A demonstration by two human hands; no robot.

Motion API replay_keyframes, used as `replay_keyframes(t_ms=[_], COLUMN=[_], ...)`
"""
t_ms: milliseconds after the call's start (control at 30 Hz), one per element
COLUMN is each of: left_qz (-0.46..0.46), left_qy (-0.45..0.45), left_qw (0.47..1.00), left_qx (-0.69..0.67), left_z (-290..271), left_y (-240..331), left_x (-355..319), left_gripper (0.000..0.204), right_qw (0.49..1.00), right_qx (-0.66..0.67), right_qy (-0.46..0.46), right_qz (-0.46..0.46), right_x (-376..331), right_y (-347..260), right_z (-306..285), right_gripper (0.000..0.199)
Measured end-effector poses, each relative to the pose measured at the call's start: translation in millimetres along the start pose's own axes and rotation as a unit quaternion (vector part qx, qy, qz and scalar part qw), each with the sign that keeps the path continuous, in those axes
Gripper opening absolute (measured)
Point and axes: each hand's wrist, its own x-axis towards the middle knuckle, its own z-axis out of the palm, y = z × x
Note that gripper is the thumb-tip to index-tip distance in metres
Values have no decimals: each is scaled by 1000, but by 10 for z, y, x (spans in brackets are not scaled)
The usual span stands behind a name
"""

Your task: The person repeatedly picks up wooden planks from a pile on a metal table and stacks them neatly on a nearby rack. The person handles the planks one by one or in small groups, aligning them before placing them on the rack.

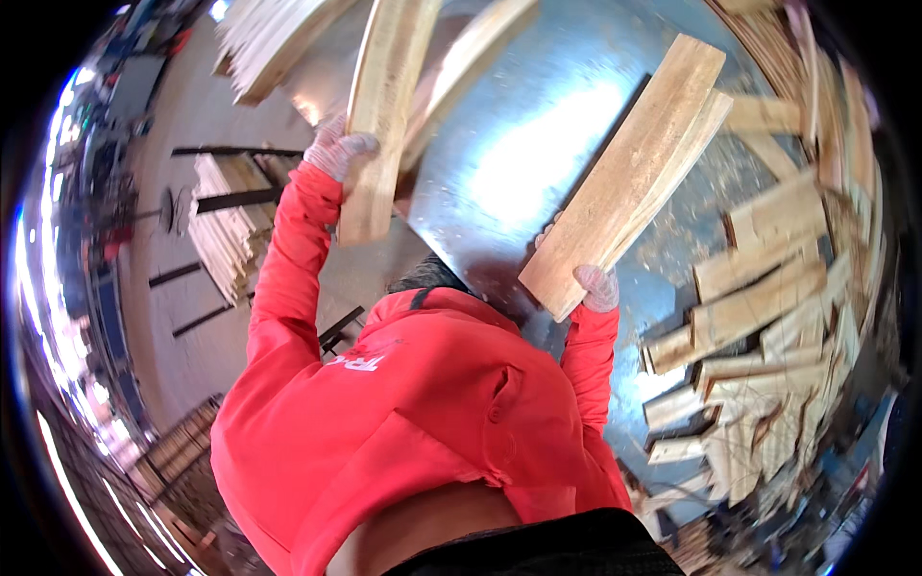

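Observation:
My left hand [336, 149], in a pale glove, is closed on the edge of a long wooden board [389, 91] that slants up to the top of the view. My right hand [597, 288], gloved too, grips the near end of another wooden board [629, 168]. A second, paler board [680, 173] lies along its right side, apparently in the same grip. Some fingertips show at the left edge of this pair; the rest of the fingers are hidden beneath. Just right of the left hand's board, another plank [471, 58] curves away.
A shiny metal table [538, 134] lies under the boards. To the right is a jumbled heap of wooden boards [759, 307]. Stacked boards [274, 43] stand at the upper left. Below them, more boards [226, 226] rest among dark metal bars [240, 199].

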Motion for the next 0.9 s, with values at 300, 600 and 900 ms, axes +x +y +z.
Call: replay_keyframes(t_ms=[300,600,900], left_qz=[16,11,-61], left_qy=[113,98,615], left_qw=[992,988,755], left_qx=[-59,-119,221], left_z=[-1548,-2793,-5663], left_y=[-457,-964,-1717], left_x=[54,-253,-1870], left_gripper=[48,58,47], right_qw=[834,461,497], right_qx=[-502,-801,-741], right_qy=[228,381,442], right_qz=[19,6,90], right_x=[1358,2270,2240], right_y=[1231,2138,2268], right_z=[395,1691,2164], right_gripper=[55,134,121])
